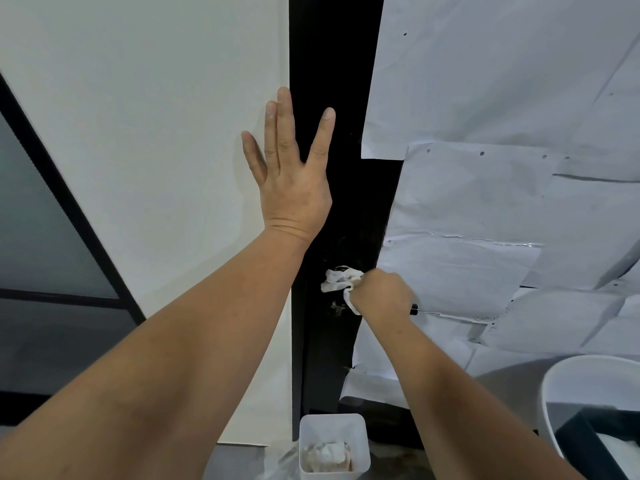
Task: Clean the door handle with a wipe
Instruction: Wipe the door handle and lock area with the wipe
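**Right hand wraps the wipe at the handle; left hand braces flat above**

We see the left hand (294, 178) stretched up and forward on a long, nearly straight forearm, its palm laid flat where the white wall (156, 133) meets the black door frame (332, 64). Its fingers are released and splayed: the little finger and the two next to it lie on the wall, while the index finger angles out over the black strip. It grasps nothing.

Lower down, the right hand (382, 294) reaches in from the bottom right with the wrist bent, knuckles toward us, fingers clenched into a fist around a crumpled white wipe (341, 278). The wipe bunches out to the left of the fist against the black surface, and a tail of it hangs below the thumb side. We cannot make out the door handle itself, since the fist and wipe cover that spot; only a small dark tip with a bright metal line (414, 309) shows just to the right of the hand.

White paper sheets (502, 168) cover the door to the right. On the floor below, a white bin (332, 427) holds used wipes, and the rim of a white round container (554, 393) stands at the lower right.
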{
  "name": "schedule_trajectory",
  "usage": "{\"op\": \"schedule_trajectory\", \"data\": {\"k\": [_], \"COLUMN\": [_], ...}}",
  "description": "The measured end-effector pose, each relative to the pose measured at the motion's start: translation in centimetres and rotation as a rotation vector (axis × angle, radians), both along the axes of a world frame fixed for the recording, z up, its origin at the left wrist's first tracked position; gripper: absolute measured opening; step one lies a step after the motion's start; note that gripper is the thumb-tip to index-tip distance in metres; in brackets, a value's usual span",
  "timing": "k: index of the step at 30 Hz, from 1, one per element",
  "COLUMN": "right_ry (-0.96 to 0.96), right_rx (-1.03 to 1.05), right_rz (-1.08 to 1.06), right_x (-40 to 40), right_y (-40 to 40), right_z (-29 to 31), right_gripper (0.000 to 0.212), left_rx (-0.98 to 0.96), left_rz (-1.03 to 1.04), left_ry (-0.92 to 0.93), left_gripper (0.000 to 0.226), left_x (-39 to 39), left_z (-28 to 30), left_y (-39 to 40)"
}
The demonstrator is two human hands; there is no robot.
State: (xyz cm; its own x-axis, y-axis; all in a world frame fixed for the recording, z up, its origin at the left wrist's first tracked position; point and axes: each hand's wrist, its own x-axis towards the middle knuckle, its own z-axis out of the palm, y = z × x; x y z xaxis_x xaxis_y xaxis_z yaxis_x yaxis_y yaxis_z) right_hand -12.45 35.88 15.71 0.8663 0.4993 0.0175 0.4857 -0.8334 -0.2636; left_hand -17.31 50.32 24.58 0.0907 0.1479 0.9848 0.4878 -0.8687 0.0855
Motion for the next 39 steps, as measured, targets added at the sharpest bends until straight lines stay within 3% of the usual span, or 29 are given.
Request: {"op": "schedule_trajectory", "data": {"k": [5, 7, 11, 17, 22, 29, 34, 39], "right_ry": [-0.083, -0.092, -0.173, -0.193, -0.324, -0.231, -0.273, -0.225], "right_rx": [0.375, 0.432, 0.194, 0.222, 0.094, 0.122, 0.148, 0.144], "right_rz": [0.019, 0.109, 0.354, 0.362, 0.499, 0.390, 0.489, 0.445], "right_x": [0.0, -0.3, -2.2, -2.5, -3.0, -2.0, -3.3, -2.8], "right_y": [-0.8, -0.5, 0.3, 0.3, 0.4, 0.1, 0.1, 0.2], "right_z": [-0.9, -0.7, -2.2, -3.0, -3.2, -3.2, -3.2, -2.7], "right_gripper": [0.017, 0.021, 0.020, 0.022, 0.022, 0.019, 0.029, 0.035], "left_rx": [0.002, 0.005, -0.002, -0.015, -0.024, -0.028, -0.020, -0.047], "left_rz": [-0.005, -0.006, -0.010, -0.012, 0.018, 0.024, 0.025, 0.004], "left_ry": [-0.003, 0.002, 0.016, 0.019, 0.006, -0.001, -0.001, 0.024], "left_gripper": [0.073, 0.074, 0.072, 0.071, 0.069, 0.067, 0.067, 0.068], "left_x": [-0.1, 0.0, -0.1, -0.1, -0.1, -0.1, -0.2, -0.3], "left_z": [0.1, 0.1, 0.1, 0.1, 0.1, 0.2, 0.2, 0.3], "left_y": [-0.1, 0.0, -0.1, -0.1, -0.1, -0.3, -0.2, -0.5]}}
